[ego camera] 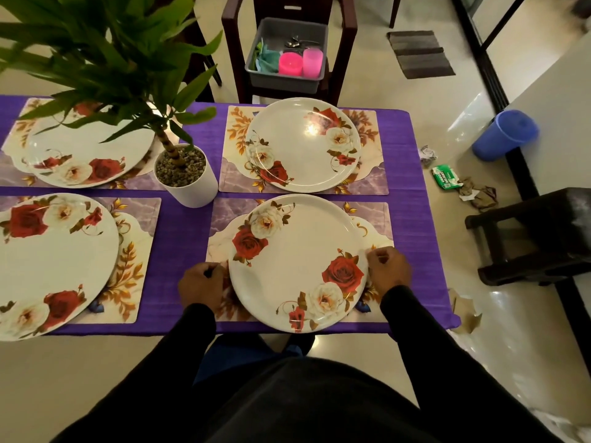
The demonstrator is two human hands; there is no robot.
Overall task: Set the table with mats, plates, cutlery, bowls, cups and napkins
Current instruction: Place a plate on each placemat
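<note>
Left hand (200, 284) and right hand (388, 270), fingers curled, seemingly pinch opposite edges of the near plate (297, 263) on its mat (380, 215); purple cloth (412, 219) lies bare beside.

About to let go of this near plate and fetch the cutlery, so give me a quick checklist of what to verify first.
1. Near plate sits on its mat: ok.
2. Left hand and right hand at the plate's rim: ok; grip cannot tell.
3. All four mats carry plates: ok.
4. Spoons in the grey bin on the chair: ok.
5. Pink cups in the bin: ok.
6. Bowls: cannot tell.
</note>
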